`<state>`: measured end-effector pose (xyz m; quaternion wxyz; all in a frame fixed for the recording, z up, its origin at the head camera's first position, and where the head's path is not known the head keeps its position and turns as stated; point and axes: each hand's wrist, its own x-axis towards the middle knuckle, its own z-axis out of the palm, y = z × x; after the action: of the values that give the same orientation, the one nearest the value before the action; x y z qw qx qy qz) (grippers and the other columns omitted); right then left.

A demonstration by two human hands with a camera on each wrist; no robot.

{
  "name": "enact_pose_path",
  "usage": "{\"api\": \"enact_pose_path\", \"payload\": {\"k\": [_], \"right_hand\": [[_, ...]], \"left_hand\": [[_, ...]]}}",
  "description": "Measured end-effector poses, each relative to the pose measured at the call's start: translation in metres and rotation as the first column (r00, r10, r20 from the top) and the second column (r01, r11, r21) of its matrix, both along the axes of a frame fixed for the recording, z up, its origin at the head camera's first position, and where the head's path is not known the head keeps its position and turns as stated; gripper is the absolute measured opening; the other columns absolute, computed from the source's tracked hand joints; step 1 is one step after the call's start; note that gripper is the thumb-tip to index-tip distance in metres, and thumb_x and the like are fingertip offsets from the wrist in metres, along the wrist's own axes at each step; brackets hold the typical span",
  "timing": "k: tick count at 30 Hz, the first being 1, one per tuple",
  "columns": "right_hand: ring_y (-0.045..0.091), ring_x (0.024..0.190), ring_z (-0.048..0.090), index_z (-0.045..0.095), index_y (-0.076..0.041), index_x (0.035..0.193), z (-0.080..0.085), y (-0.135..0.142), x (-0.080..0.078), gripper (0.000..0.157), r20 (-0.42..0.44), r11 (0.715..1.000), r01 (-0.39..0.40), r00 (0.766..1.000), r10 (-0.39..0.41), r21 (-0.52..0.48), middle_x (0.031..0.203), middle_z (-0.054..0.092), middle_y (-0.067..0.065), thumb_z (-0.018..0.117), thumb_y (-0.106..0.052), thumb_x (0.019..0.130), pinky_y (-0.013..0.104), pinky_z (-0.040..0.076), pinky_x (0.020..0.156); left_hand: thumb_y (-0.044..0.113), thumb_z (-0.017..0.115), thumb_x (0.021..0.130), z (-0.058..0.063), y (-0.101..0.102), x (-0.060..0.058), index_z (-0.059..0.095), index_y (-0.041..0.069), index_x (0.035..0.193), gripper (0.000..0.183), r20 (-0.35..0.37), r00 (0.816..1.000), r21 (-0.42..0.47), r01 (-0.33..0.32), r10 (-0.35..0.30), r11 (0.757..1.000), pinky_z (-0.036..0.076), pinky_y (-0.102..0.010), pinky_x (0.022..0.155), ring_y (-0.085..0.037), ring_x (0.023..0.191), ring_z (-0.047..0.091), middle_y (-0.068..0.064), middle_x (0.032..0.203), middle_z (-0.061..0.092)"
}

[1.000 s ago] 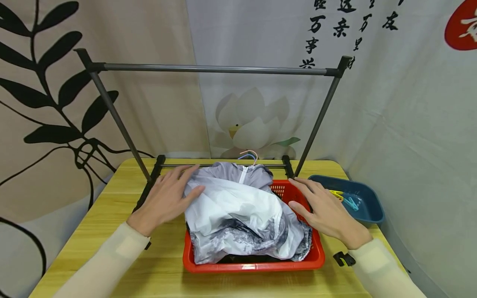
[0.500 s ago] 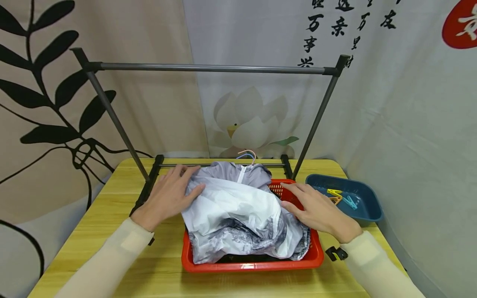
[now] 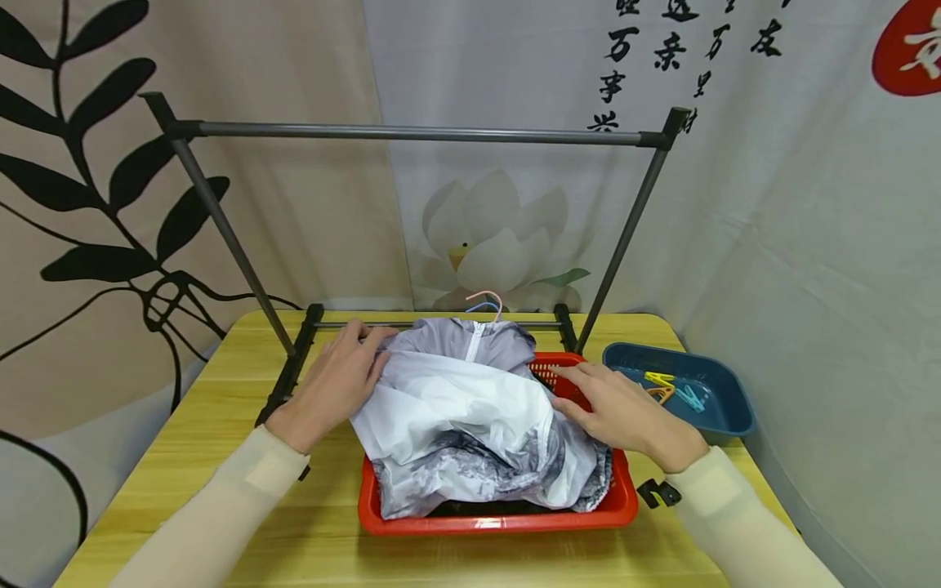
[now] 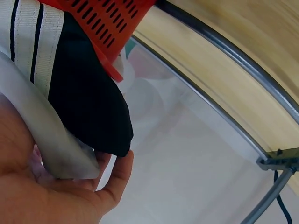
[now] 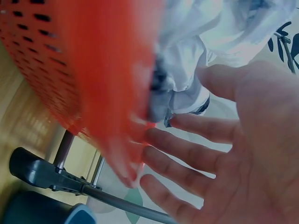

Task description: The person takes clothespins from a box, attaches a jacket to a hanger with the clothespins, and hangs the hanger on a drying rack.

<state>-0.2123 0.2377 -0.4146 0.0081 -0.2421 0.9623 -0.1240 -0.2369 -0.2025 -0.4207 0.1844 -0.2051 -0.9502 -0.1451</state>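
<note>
A white-and-grey zip jacket lies bundled over a red basket, its grey collar and white zip toward the back. At its upper left edge my left hand pinches the cloth between thumb and fingers. The left wrist view shows grey cloth inside that hand and a dark garment with white stripes against the fingertips. My right hand is spread at the basket's right side, fingers straight, tips close to the rim and the jacket. Pink and blue hanger hooks stick up behind the collar.
A dark metal clothes rack stands behind the basket, its side posts rising left and right. To the right, a blue tray holds several yellow, orange and light blue clothes pegs. Everything stands on a wooden table before a printed curtain.
My left thumb has drawn in toward the fingers, taking hold of the jacket's edge. The right hand has moved left, closer to the basket and jacket.
</note>
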Motion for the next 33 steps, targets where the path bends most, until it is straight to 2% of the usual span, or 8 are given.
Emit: {"api": "enact_pose_path", "payload": {"k": [5, 11, 15, 18, 20, 27, 33], "right_hand": [[0.044, 0.143, 0.072, 0.067, -0.009, 0.162, 0.005, -0.004, -0.004, 0.060, 0.026, 1.000, -0.028, 0.999, 0.028, 0.002, 0.158, 0.073, 0.019, 0.074, -0.044, 0.115, 0.069, 0.059, 0.119], [0.040, 0.137, 0.076, 0.069, -0.008, 0.160, 0.009, -0.006, -0.007, 0.053, 0.050, 0.999, -0.040, 0.998, 0.041, -0.026, 0.155, 0.076, 0.017, 0.075, -0.036, 0.115, 0.067, 0.062, 0.117], [0.026, 0.115, 0.077, 0.069, -0.008, 0.160, 0.010, -0.006, -0.008, 0.050, 0.068, 0.998, -0.045, 0.997, 0.048, -0.053, 0.143, 0.081, 0.012, 0.075, -0.030, 0.115, 0.059, 0.067, 0.110], [0.016, 0.098, 0.071, 0.069, -0.008, 0.159, 0.011, -0.006, -0.009, 0.048, 0.080, 0.996, -0.045, 0.995, 0.051, -0.073, 0.127, 0.083, 0.006, 0.075, -0.027, 0.115, 0.049, 0.071, 0.100], [0.013, 0.093, 0.068, 0.070, -0.008, 0.158, 0.011, -0.006, -0.009, 0.046, 0.074, 0.996, -0.046, 0.996, 0.052, -0.082, 0.119, 0.082, 0.003, 0.076, -0.025, 0.115, 0.044, 0.071, 0.095], [0.011, 0.095, 0.067, 0.076, -0.008, 0.148, 0.013, -0.004, -0.009, 0.036, -0.006, 0.992, -0.079, 0.997, 0.079, -0.098, 0.118, 0.082, 0.003, 0.078, -0.019, 0.114, 0.040, 0.069, 0.092], [0.013, 0.099, 0.072, 0.082, -0.011, 0.137, 0.009, -0.004, -0.010, 0.026, -0.001, 0.986, -0.090, 0.996, 0.091, -0.139, 0.119, 0.083, 0.002, 0.080, -0.016, 0.112, 0.043, 0.070, 0.095]], "left_hand": [[0.012, 0.067, 0.119, 0.002, 0.000, 0.000, 0.074, 0.005, 0.147, 0.030, -0.008, 1.000, 0.044, 0.016, -0.015, 0.999, 0.054, -0.045, 0.078, -0.031, 0.094, 0.061, -0.019, 0.112, 0.063], [0.006, 0.065, 0.118, 0.003, 0.001, 0.001, 0.075, 0.000, 0.130, 0.016, -0.072, 0.996, 0.083, 0.052, -0.046, 0.995, 0.053, -0.041, 0.077, -0.028, 0.089, 0.060, -0.017, 0.107, 0.061], [0.007, 0.065, 0.118, 0.004, 0.002, 0.003, 0.072, 0.002, 0.125, 0.011, -0.110, 0.993, 0.089, 0.051, -0.041, 0.995, 0.049, -0.037, 0.072, -0.026, 0.079, 0.056, -0.015, 0.102, 0.058], [0.009, 0.065, 0.119, 0.005, 0.002, 0.003, 0.071, 0.002, 0.123, 0.010, -0.133, 0.991, 0.096, 0.037, -0.024, 0.995, 0.045, -0.034, 0.068, -0.025, 0.074, 0.052, -0.015, 0.101, 0.056], [0.010, 0.066, 0.119, 0.005, 0.001, 0.004, 0.070, 0.002, 0.122, 0.010, -0.147, 0.989, 0.103, 0.028, -0.013, 0.994, 0.043, -0.033, 0.066, -0.024, 0.072, 0.050, -0.015, 0.100, 0.055], [0.012, 0.066, 0.119, 0.005, -0.001, 0.006, 0.065, 0.000, 0.123, 0.013, -0.176, 0.984, 0.120, -0.015, 0.036, 0.993, 0.039, -0.030, 0.060, -0.022, 0.065, 0.044, -0.015, 0.101, 0.054], [0.014, 0.059, 0.123, 0.009, -0.001, 0.010, 0.061, 0.001, 0.125, 0.014, -0.113, 0.989, 0.167, -0.078, 0.098, 0.983, 0.041, -0.028, 0.055, -0.020, 0.062, 0.048, -0.015, 0.107, 0.052]]}}
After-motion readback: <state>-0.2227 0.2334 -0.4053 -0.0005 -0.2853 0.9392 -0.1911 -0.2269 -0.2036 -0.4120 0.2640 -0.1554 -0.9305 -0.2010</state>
